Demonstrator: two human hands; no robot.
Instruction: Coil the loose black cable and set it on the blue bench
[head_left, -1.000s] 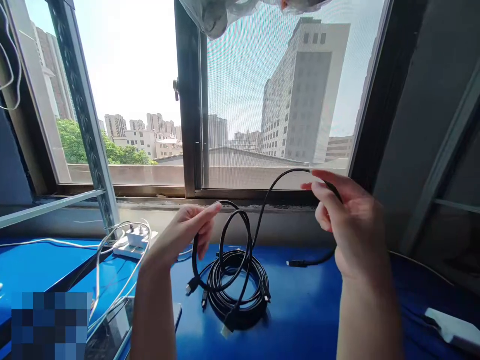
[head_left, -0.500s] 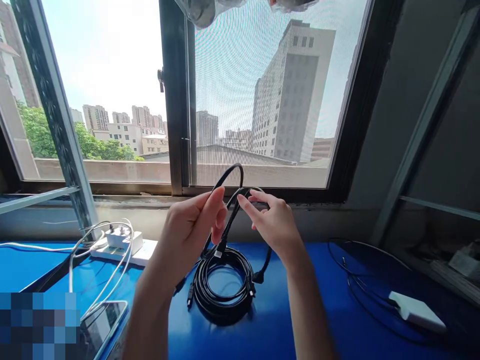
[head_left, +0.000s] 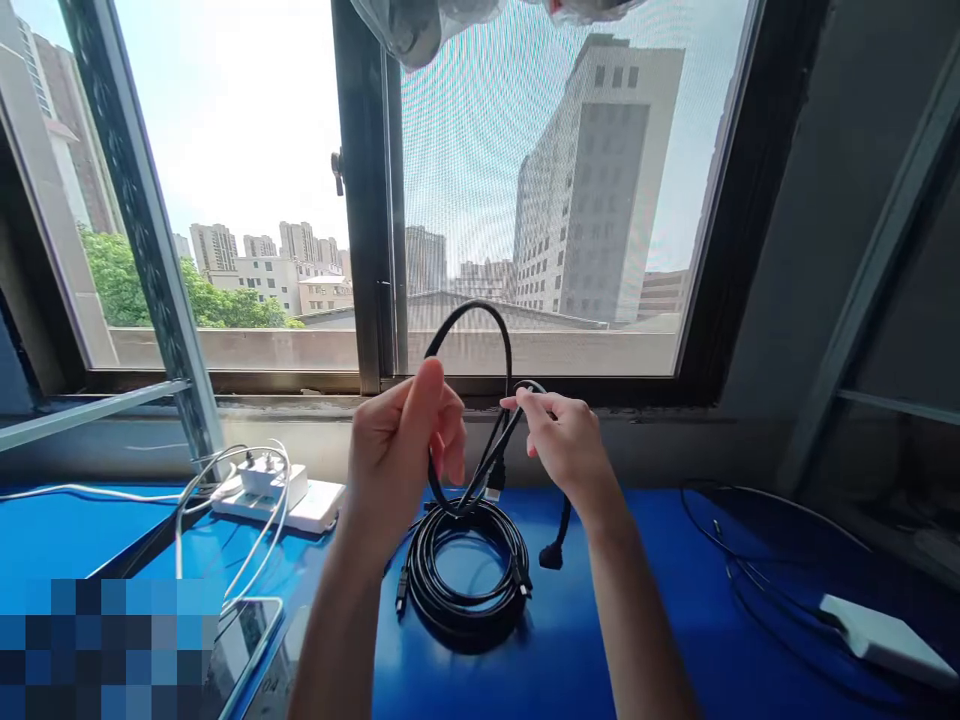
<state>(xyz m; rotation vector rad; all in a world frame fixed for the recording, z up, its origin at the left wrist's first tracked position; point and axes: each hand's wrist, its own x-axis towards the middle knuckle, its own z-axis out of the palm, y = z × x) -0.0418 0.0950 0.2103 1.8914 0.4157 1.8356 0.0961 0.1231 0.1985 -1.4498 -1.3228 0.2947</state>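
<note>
A black cable (head_left: pixel 508 345) hangs in loose loops between my two hands, above the table. My left hand (head_left: pixel 409 425) is closed around one side of the loop, thumb pointing up. With thumb and fingers, my right hand (head_left: pixel 559 440) pinches the cable farther along. One dark plug (head_left: pixel 551 555) dangles below my right hand; another plug with a light metal tip (head_left: pixel 495 478) hangs between the hands. Beneath them a coiled black cable (head_left: pixel 465 620) lies on the blue table (head_left: pixel 570 650), its two connectors sticking out at the left and right of the coil.
At left, a white power strip (head_left: pixel 319 508) carries a plugged-in adapter and white cords. A phone-like device (head_left: pixel 244 640) lies in front of it. A white box (head_left: pixel 889 640) with thin black cables sits at right. Metal posts and a window (head_left: pixel 371 200) stand behind.
My hands have moved slightly apart, and the loop between them has opened wider and higher. The dangling plug has swung away from the coil. The whole view has shifted a little.
</note>
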